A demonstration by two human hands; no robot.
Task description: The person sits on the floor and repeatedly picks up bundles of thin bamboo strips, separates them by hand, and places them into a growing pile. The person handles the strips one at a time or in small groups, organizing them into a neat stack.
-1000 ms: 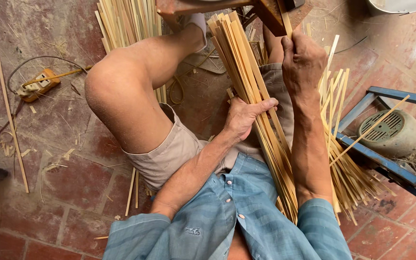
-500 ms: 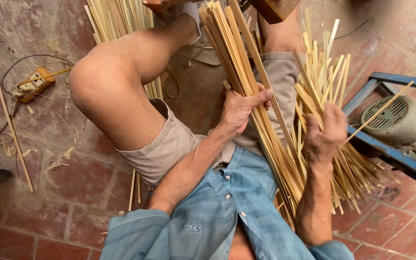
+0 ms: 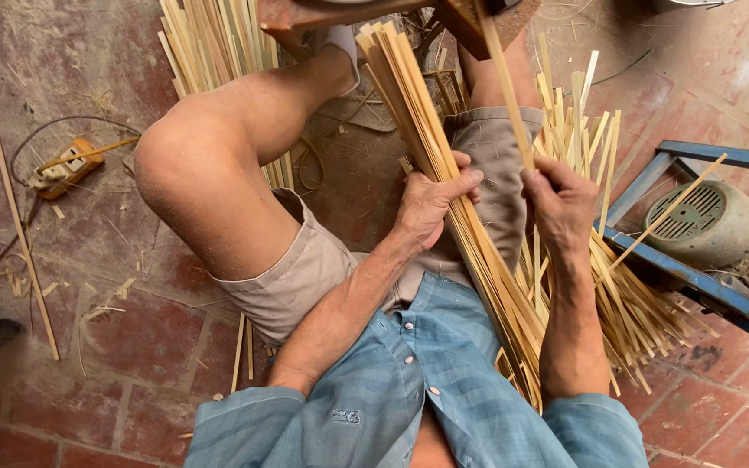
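Observation:
I sit on a brick floor with a thick bundle of bamboo strips (image 3: pixel 444 173) lying across my lap. My left hand (image 3: pixel 431 201) grips this bundle near its middle, thumb over the strips. My right hand (image 3: pixel 561 204) is closed on a single bamboo strip (image 3: pixel 506 87) that runs up toward a wooden block (image 3: pixel 478 22) at the top. A loose pile of bamboo strips (image 3: pixel 626 295) fans out beside my right leg.
More bamboo strips (image 3: pixel 214 43) lie behind my left knee. A long strip (image 3: pixel 15 208) and an orange power socket with cable (image 3: pixel 67 169) lie on the floor at left. A blue metal frame (image 3: pixel 695 282) holds a grey motor (image 3: pixel 704 225) at right.
My right hand dropped from the top of the bundle to the loose pile, then rose with a single strip in it. My left hand stayed on the bundle.

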